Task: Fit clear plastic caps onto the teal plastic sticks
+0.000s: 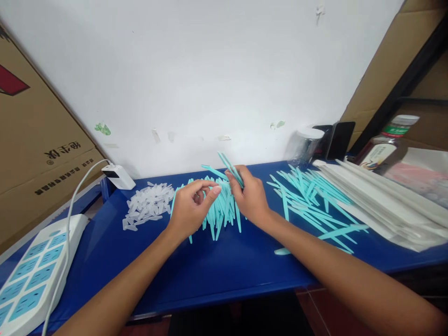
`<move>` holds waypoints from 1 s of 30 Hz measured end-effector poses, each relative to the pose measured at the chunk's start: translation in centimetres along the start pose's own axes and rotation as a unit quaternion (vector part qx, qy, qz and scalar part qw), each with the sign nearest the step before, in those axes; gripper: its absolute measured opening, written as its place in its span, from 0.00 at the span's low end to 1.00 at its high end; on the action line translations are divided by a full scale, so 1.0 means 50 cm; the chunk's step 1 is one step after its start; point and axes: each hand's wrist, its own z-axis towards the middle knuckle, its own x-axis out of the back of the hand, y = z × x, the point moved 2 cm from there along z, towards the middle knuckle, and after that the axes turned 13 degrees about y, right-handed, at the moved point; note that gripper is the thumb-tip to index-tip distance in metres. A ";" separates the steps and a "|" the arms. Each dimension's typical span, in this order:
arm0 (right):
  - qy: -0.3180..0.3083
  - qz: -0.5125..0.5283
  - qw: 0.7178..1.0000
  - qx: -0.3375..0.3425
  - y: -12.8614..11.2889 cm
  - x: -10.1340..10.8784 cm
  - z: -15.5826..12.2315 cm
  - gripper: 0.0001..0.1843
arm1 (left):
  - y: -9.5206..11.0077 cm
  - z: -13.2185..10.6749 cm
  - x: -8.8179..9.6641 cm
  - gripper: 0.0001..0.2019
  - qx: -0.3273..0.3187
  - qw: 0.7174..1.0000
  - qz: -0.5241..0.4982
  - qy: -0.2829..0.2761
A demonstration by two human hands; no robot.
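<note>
My right hand [250, 196] is closed around a few slim teal plastic sticks [229, 163], which point up toward the wall. Beside it, my left hand [192, 205] is curled, thumb and forefinger tips close together; anything between them is too small to make out. Below and behind both hands lies a central pile of the same teal sticks [220, 212], partly covered by my fingers. Left of my left hand is a heap of small translucent white pieces [150, 205]. Another spread of teal sticks [308, 205] lies beyond my right forearm.
The blue table [217, 275] meets a white wall. At left are a power strip [38, 270], a white plugged-in device [119, 176] and a carton [42, 140]. At right stand white paper-like sheets [381, 200], a lidded jar [306, 145] and a bottle [383, 144].
</note>
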 end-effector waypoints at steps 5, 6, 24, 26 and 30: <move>-0.027 0.011 0.999 0.025 -0.021 -0.016 -0.020 0.11 | 0.018 -0.026 -0.024 0.14 0.041 0.995 -0.088 0.014; -0.019 0.009 1.000 0.022 -0.021 -0.015 -0.019 0.12 | 0.019 -0.026 -0.024 0.13 0.049 0.994 -0.100 0.019; 0.002 0.092 0.979 -0.181 0.085 -0.010 0.026 0.22 | -0.180 0.102 0.140 0.14 0.008 0.888 0.458 0.027; -0.013 0.121 0.973 -0.195 0.077 -0.010 0.026 0.24 | -0.155 0.093 0.112 0.15 -0.025 0.937 0.339 0.080; -0.096 0.195 0.953 -0.213 0.055 -0.011 0.028 0.28 | -0.094 0.070 0.069 0.14 -0.079 0.976 0.121 0.165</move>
